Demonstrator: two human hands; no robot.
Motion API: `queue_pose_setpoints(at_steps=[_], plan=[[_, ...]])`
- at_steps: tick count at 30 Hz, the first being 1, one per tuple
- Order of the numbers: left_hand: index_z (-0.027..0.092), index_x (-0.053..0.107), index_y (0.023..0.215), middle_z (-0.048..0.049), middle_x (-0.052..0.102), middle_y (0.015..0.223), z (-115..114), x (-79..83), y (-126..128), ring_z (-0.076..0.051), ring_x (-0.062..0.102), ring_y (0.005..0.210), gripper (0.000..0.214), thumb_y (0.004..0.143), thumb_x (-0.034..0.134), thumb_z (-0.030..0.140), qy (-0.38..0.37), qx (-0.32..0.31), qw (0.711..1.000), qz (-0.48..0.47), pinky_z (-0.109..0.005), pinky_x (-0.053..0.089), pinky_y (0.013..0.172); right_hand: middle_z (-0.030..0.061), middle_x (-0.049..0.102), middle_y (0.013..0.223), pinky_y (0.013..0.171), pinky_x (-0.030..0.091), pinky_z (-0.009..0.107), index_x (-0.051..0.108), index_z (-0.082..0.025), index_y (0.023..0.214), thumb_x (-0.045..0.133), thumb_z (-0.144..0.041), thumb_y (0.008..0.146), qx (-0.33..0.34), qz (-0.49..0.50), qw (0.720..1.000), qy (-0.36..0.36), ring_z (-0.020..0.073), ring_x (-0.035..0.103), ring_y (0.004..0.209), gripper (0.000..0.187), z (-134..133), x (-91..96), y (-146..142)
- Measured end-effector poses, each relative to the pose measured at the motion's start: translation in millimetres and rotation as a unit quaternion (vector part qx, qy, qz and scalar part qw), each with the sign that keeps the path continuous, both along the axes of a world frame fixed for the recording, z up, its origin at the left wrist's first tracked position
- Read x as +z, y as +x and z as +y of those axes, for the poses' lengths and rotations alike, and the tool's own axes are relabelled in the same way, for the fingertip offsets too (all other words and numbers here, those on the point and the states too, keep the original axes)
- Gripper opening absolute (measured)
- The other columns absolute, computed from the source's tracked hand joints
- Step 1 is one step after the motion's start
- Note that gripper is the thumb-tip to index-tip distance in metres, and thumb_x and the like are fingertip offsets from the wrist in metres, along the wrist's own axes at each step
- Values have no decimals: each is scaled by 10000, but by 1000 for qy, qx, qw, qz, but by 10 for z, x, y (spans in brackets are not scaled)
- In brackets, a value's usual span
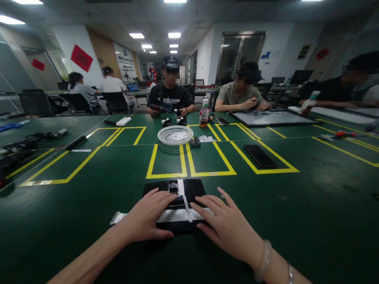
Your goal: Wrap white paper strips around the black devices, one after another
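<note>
A flat black box (180, 191) lies on the green table (85, 237) right in front of me, with a white strap or ribbon (182, 214) across it and a small black buckle-like piece (173, 187) on its top. My left hand (146, 217) lies on the box's left part, fingers stretched flat towards the middle. My right hand (224, 224) rests on the right part, fingers spread and flat on the white strap. Neither hand grips anything.
Yellow tape boxes mark the table. Beyond the box stand a white mesh basket (175, 135), a black phone (260, 155) to the right, a drink bottle (203, 117) and small black parts. Several people sit across and to the right. Tools lie at far left.
</note>
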State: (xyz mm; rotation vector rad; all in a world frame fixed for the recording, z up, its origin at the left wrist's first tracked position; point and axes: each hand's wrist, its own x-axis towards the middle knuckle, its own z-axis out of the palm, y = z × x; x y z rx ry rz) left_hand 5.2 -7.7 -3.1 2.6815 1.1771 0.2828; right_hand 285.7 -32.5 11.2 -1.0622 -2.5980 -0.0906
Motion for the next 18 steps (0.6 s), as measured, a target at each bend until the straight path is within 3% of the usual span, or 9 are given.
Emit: queue_pose_setpoints(at_steps=[4,7,12,15,18], plan=[[243,463,1401,-84,495,1384,42,51,-68,-313,436,1280,824,702,817,499,12,4,1000,-19,-517,183,1183,55,597,1334,1123,272,592,544,-277,1331,531,-287,959,-5,20,999,25,262,522,1237,372,25,35,51],[220,514,1343,-102,527,1339,138,50,-261,-324,454,1254,726,733,773,517,37,60,997,-24,-539,182,1172,53,595,1334,1118,291,579,544,-275,1332,533,-284,955,-5,28,999,27,262,512,1244,377,39,38,76],[173,593,1235,-138,558,1284,386,21,-841,-360,487,1197,642,783,645,626,89,226,970,-16,-554,252,1114,43,591,1341,1116,301,576,528,-276,1350,532,-266,949,0,36,999,19,263,501,1253,401,39,32,90],[110,607,1215,-182,585,1225,460,46,-1266,-389,517,1139,723,772,590,681,91,359,929,-5,-524,358,1004,38,590,1341,1120,300,573,517,-283,1362,540,-257,941,1,35,999,15,259,494,1262,422,34,27,91],[16,596,1194,-258,609,1086,410,65,-1736,-499,495,1108,882,756,490,775,100,479,872,-7,-573,372,833,36,594,1336,1124,301,564,515,-288,1366,552,-247,931,0,34,999,13,254,491,1268,438,30,26,80]])
